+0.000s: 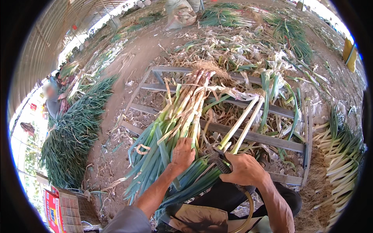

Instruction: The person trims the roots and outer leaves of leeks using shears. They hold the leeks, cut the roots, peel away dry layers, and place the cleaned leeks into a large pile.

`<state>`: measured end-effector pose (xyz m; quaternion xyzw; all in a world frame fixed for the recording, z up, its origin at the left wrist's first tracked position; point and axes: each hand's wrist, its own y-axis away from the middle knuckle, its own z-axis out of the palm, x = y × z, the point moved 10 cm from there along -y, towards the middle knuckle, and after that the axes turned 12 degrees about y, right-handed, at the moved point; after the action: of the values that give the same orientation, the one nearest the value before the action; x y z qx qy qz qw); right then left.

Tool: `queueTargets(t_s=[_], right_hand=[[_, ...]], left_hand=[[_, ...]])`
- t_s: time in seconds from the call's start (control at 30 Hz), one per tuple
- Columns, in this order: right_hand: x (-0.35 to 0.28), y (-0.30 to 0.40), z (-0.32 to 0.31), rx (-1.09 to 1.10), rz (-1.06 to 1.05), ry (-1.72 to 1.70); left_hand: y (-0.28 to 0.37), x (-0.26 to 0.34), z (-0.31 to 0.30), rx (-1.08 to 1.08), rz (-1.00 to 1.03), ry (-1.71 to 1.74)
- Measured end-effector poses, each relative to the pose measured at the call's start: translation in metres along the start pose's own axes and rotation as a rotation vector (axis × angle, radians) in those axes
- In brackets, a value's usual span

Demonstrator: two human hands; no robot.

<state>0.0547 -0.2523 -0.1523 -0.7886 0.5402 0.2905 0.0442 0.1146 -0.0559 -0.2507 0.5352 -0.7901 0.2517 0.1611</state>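
Observation:
On the metal rack (pixel 279 141) before me lies a bundle of unpeeled green onions (pixel 189 107), roots pointing away and green leaves towards me. My left hand (pixel 183 153) rests on their stalks, its fingers curled; whether it grips any is unclear. My right hand (pixel 244 169) is closed around the black handle of an air blow gun (pixel 220 161), whose yellowish hose (pixel 250 204) runs down past my lap. Just beyond the gun, two pale, peeled onion stalks (pixel 239 125) lie on the rack with their roots away from me.
Peeled onions (pixel 339 166) lie in a row at the right. A large pile of green onions (pixel 75 137) stands at the left, a person (pixel 52 99) behind it. Husks (pixel 233 49) litter the ground beyond the rack. A woven basket (pixel 70 209) and red box (pixel 52 209) are at lower left.

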Motion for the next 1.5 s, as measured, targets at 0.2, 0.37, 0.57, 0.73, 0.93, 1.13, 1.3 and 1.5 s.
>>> queueTargets(t_s=[0.2,0.37,0.57,0.73,0.93,1.13,1.3,1.5], right_hand=[[-0.02,-0.013,0.024,-0.09,-0.081,0.072],[-0.006,-0.03,0.035,0.007,-0.058,0.066],[0.003,-0.025,0.009,0.073,0.016,0.026],[0.009,0.004,-0.005,-0.011,0.079,0.063],[-0.006,0.004,0.006,-0.236,0.004,0.128],[-0.008,-0.012,0.019,-0.212,-0.003,0.149],[0.006,-0.034,0.02,0.013,-0.002,0.156],[0.023,-0.063,0.014,0.043,0.101,0.16]], left_hand=[[0.002,-0.006,0.011,-0.071,-0.065,-0.033],[-0.011,-0.007,0.027,-0.133,-0.14,-0.082],[-0.021,-0.032,0.037,-0.031,-0.257,-0.066],[-0.026,-0.013,0.051,-0.074,-0.242,0.074],[-0.02,-0.03,0.056,-0.165,-0.34,0.29],[-0.011,-0.051,0.059,-0.046,-0.378,0.485],[-0.014,-0.047,0.068,-0.002,-0.176,0.331],[-0.03,-0.042,0.084,-0.129,-0.268,0.203]])
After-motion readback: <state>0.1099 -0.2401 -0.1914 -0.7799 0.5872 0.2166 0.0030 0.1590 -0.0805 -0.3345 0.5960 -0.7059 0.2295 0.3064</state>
